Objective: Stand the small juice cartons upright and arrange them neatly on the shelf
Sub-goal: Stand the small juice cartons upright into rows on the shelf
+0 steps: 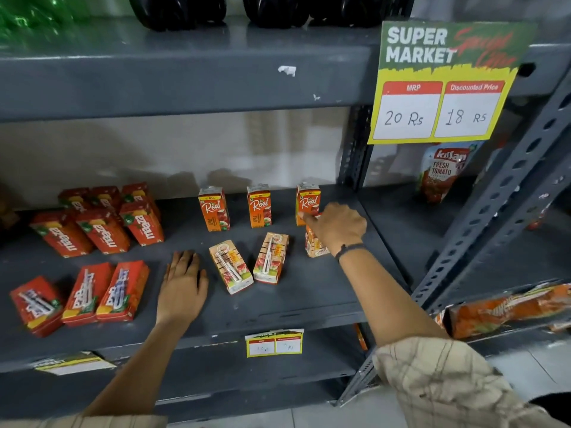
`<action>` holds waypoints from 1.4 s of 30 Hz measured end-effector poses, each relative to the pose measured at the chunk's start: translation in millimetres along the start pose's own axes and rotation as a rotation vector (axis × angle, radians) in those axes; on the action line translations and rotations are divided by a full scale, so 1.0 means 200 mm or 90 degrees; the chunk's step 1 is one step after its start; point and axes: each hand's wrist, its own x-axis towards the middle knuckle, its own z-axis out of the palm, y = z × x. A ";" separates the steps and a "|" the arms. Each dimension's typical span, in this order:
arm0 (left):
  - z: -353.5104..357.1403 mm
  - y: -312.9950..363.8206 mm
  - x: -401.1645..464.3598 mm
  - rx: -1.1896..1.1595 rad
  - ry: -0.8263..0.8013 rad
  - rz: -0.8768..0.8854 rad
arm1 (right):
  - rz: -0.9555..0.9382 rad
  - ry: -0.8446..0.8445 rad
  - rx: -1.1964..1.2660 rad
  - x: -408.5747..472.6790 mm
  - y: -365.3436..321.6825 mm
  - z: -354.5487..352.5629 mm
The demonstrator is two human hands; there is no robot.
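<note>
Three orange Real juice cartons stand upright in a back row on the grey shelf [278, 307]: a left one [213, 209], a middle one [259, 206] and a right one [307, 201]. Two more lie flat in front, one [231, 266] to the left of the other [271, 257]. A further carton [312, 244] lies at the right, partly hidden under my right hand [338, 227], whose fingers curl over it. My left hand [183, 285] rests flat on the shelf, fingers apart, holding nothing.
Red Maaza cartons lie flat at the left, several at the back [105, 220] and three at the front [83, 296]. A price sign [445, 84] hangs from the upper shelf. A ketchup pouch [445, 171] and orange packets [506, 310] fill the right-hand rack.
</note>
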 end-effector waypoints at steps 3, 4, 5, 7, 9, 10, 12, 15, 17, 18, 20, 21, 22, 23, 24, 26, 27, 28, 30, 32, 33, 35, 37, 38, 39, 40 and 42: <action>-0.01 0.00 -0.01 -0.010 -0.001 -0.002 | -0.082 -0.102 0.032 0.04 0.03 -0.05; -0.01 0.00 -0.01 -0.011 -0.001 -0.002 | -0.117 -0.136 0.040 0.05 0.05 -0.07; -0.01 0.00 -0.01 -0.012 -0.001 -0.001 | -0.157 -0.157 0.031 0.07 0.06 -0.10; -0.02 0.01 -0.01 -0.013 -0.001 0.001 | -0.252 -0.175 -0.031 0.12 0.09 -0.14; -0.02 0.01 -0.01 -0.015 -0.001 0.000 | -0.339 -0.204 -0.064 0.16 0.11 -0.17; -0.02 0.01 -0.01 -0.016 -0.001 0.000 | -0.372 -0.219 -0.064 0.17 0.11 -0.18; -0.02 0.01 -0.01 -0.017 0.000 0.000 | -0.423 -0.238 -0.063 0.19 0.11 -0.20; -0.02 0.01 -0.01 -0.021 -0.001 -0.001 | -0.463 -0.242 -0.072 0.18 0.09 -0.20; -0.02 0.01 -0.01 -0.018 -0.001 -0.001 | -0.471 -0.259 -0.089 0.17 0.08 -0.19; -0.02 0.01 -0.01 -0.017 -0.002 -0.001 | -0.470 -0.271 -0.102 0.17 0.08 -0.19; -0.01 0.01 -0.01 -0.017 -0.001 -0.003 | -0.475 -0.256 -0.119 0.15 0.07 -0.20; -0.01 0.01 -0.01 -0.017 0.000 -0.003 | -0.492 -0.212 -0.114 0.14 0.06 -0.21; -0.01 0.01 -0.02 -0.016 0.000 -0.004 | -0.515 -0.151 -0.103 0.12 0.03 -0.21; -0.01 0.01 -0.02 -0.015 -0.001 -0.005 | -0.544 -0.090 -0.090 0.10 0.00 -0.20; -0.01 0.01 -0.01 -0.014 -0.002 -0.006 | -0.575 -0.046 -0.081 0.07 -0.05 -0.18; -0.01 0.01 -0.01 -0.011 -0.005 -0.006 | -0.645 -0.042 -0.107 0.00 -0.12 -0.10; -0.01 0.01 -0.02 -0.010 -0.005 -0.006 | -0.681 -0.064 -0.155 -0.04 -0.15 -0.04; -0.01 0.01 -0.02 -0.010 -0.006 -0.006 | -0.708 -0.090 -0.218 -0.08 -0.17 0.03; -0.01 0.01 -0.02 -0.011 -0.008 -0.009 | -0.735 -0.141 -0.337 -0.12 -0.19 0.14; -0.01 0.01 -0.02 -0.014 -0.010 -0.011 | -0.736 -0.163 -0.331 -0.14 -0.18 0.21; -0.01 0.01 -0.02 -0.014 -0.012 -0.012 | -0.734 -0.157 -0.300 -0.15 -0.18 0.23; -0.01 0.01 -0.02 -0.012 -0.012 -0.016 | -0.721 -0.121 -0.238 -0.15 -0.17 0.23; -0.02 0.01 -0.02 -0.011 -0.012 -0.015 | -0.652 -0.064 -0.150 -0.14 -0.16 0.23; -0.02 0.01 -0.01 -0.012 -0.012 -0.016 | -0.589 -0.035 -0.088 -0.13 -0.17 0.23; -0.02 0.01 -0.01 -0.012 -0.012 -0.017 | -0.505 -0.010 -0.007 -0.13 -0.17 0.22; -0.02 0.01 -0.02 -0.013 -0.011 -0.016 | -0.411 0.010 0.092 -0.13 -0.18 0.21; -0.02 0.02 -0.02 -0.012 -0.010 -0.014 | -0.260 0.044 0.294 -0.13 -0.20 0.21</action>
